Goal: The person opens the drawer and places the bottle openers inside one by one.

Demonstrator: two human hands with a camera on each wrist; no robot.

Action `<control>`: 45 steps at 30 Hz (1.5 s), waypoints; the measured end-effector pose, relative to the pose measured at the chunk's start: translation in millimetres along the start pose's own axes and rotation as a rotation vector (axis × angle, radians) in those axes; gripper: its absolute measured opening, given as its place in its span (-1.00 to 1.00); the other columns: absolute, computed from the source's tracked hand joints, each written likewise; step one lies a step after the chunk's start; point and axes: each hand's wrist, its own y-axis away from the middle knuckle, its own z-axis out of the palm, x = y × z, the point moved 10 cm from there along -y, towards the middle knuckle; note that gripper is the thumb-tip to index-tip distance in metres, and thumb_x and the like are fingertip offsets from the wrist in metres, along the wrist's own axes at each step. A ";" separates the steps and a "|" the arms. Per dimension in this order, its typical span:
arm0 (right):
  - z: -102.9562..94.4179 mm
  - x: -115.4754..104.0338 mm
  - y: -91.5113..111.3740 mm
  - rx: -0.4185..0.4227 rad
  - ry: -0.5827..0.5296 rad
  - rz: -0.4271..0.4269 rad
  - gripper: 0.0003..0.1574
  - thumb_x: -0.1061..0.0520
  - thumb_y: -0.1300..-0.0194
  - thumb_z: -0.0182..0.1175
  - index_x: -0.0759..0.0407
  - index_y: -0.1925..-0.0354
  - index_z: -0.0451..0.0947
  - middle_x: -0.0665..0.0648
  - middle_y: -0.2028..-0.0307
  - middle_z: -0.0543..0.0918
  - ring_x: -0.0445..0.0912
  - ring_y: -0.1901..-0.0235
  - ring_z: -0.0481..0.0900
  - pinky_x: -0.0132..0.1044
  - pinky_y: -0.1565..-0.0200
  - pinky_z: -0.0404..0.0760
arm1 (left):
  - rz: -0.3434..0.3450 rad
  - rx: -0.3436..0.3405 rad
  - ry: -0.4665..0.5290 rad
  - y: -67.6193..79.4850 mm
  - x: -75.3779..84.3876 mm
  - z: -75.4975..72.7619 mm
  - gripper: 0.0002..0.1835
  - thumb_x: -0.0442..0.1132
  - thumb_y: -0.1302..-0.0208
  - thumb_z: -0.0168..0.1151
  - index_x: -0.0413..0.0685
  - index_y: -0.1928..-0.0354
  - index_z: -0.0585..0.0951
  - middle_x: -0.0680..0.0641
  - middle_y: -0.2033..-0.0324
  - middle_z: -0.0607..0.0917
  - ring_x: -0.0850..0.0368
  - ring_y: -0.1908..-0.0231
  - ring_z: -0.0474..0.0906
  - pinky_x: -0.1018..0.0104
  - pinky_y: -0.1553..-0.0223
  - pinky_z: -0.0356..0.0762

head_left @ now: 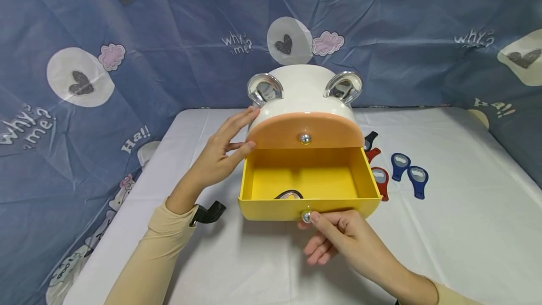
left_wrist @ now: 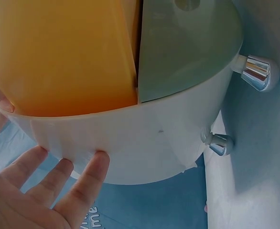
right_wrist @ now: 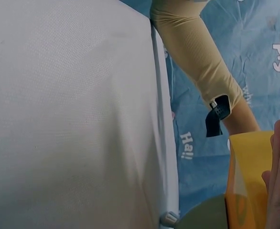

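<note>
A rounded white cabinet (head_left: 306,89) with two shiny silver ears stands on the table. Its orange upper front (head_left: 275,131) is closed, and the yellow drawer (head_left: 323,180) below is pulled out. My right hand (head_left: 349,241) pinches the drawer's silver knob (head_left: 306,216) between thumb and index finger, the other fingers loosely bent beneath. With fingers spread, my left hand (head_left: 222,152) rests against the cabinet's left side; the left wrist view shows its fingertips (left_wrist: 99,160) on the white wall. A dark-rimmed item (head_left: 290,195) lies inside the drawer, mostly hidden by its front.
To the cabinet's right lie two blue bottle openers (head_left: 418,180), a red bottle opener (head_left: 380,180), and red and black pieces partly behind the drawer. A white cloth covers the table (head_left: 461,229). A blue printed curtain (head_left: 203,27) hangs close behind.
</note>
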 end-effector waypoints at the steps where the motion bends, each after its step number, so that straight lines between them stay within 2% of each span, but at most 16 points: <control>1: 0.1 -0.1 0.3 -0.001 0.000 -0.003 -0.38 -0.08 -0.74 0.04 0.49 -0.14 0.67 0.29 0.34 0.86 -0.01 0.38 0.88 -0.13 0.31 0.87 | 0.001 0.000 0.000 -0.1 0.0 0.0 -0.31 -0.20 -0.62 0.22 0.30 -0.68 0.28 0.16 -0.67 0.23 0.09 -0.64 0.23 -0.08 -0.22 0.76; 27: 2.5 1.8 3.2 -0.004 0.001 -0.029 -0.40 -0.04 -0.74 0.02 0.49 -0.14 0.67 0.26 0.34 0.86 -0.02 0.40 0.88 -0.09 0.33 0.87 | 0.003 0.000 -0.003 -1.2 -0.9 0.2 -0.30 -0.22 -0.61 0.23 0.28 -0.68 0.28 0.15 -0.68 0.23 0.08 -0.64 0.23 -0.07 -0.20 0.76; 34: 4.9 2.5 5.7 -0.049 -0.014 -0.037 -0.45 0.00 -0.74 0.03 0.47 -0.18 0.65 0.28 0.31 0.86 -0.02 0.37 0.88 -0.09 0.31 0.87 | 0.004 -0.005 0.002 -0.2 -1.5 1.3 -0.30 -0.21 -0.62 0.22 0.26 -0.68 0.28 0.14 -0.68 0.22 0.07 -0.64 0.23 -0.09 -0.21 0.76; 45: 5.4 -4.8 15.2 -0.122 -0.010 -0.058 -0.63 0.10 -0.67 0.15 0.37 -0.07 0.74 0.25 0.29 0.87 -0.01 0.34 0.88 -0.07 0.26 0.87 | 0.004 -0.003 -0.007 -0.2 -1.1 0.5 -0.31 -0.19 -0.62 0.22 0.28 -0.68 0.28 0.14 -0.68 0.23 0.07 -0.64 0.22 -0.11 -0.21 0.75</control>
